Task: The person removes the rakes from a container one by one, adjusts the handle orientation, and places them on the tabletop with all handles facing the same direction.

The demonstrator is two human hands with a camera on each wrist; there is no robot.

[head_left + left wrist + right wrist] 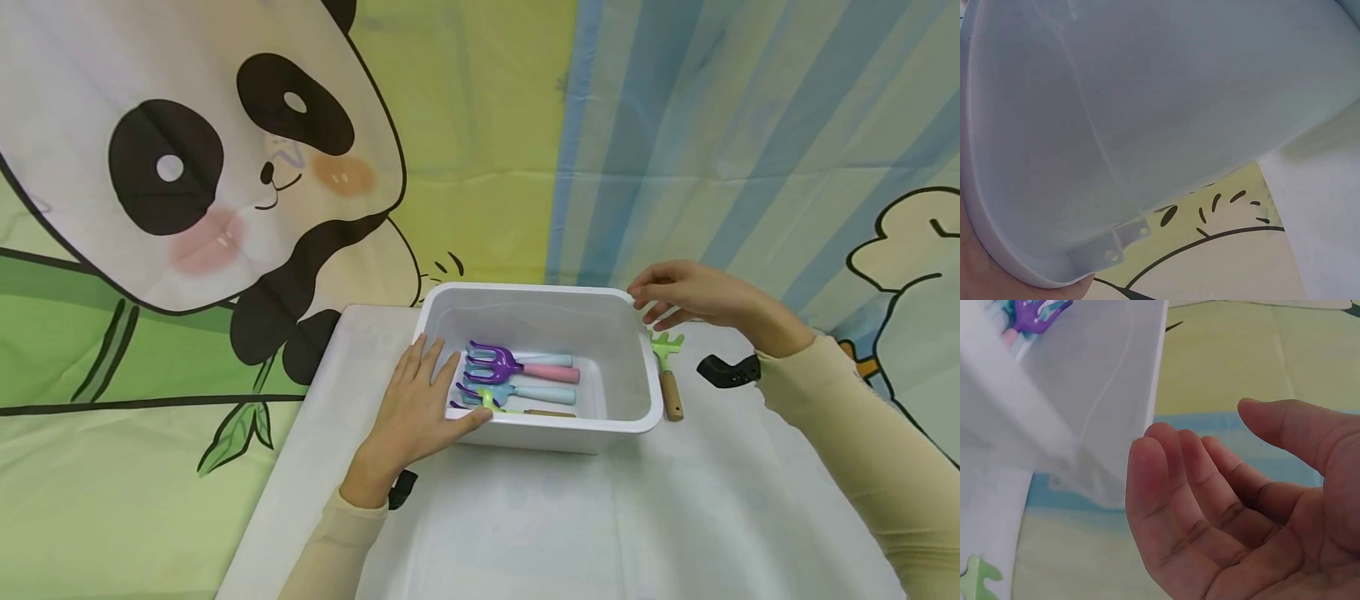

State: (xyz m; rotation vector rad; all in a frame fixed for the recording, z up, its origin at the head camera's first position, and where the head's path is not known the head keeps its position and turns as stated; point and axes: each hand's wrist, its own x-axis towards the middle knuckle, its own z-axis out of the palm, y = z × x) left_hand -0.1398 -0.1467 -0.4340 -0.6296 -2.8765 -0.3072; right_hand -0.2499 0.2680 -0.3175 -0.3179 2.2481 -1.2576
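While the left hand [416,408] is resting, fingers spread, on the near left corner of the tub [551,437], probably to steady it, the right hand [701,293] is hanging by the far right corner, fingers loosely bent, pinching nothing. Rakes [497,365] are lying inside, another rake [671,392] just outside

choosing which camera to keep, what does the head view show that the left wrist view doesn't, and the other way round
Only the head view shows the right hand by the far right corner of the white tub, a pink-handled purple fork among other small tools inside it, and a wooden-handled green fork on the table. Only the left wrist view shows tabs with holes on the tub's outside. Both show the tub, the left hand, the table and the printed backdrop.
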